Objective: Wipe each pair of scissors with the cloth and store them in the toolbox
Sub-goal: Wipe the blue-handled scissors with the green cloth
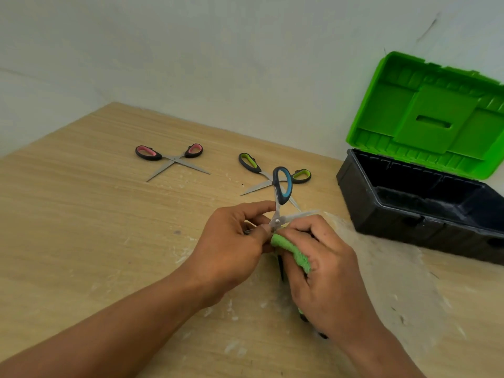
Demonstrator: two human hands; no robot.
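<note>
Wooden table. Toolbox at right, green lid up, partly cut off by frame edge. Left hand pinches blue-handled scissors near pivot — held above table centre, blades spread, one handle up and away, other handle hidden. Right hand clasps green cloth around lower blade, apparently. Pink pair, green pair lie open behind.

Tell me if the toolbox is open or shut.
Open. The toolbox has its green lid tilted back toward the wall, exposing the black interior; no scissors are visible inside.
</note>
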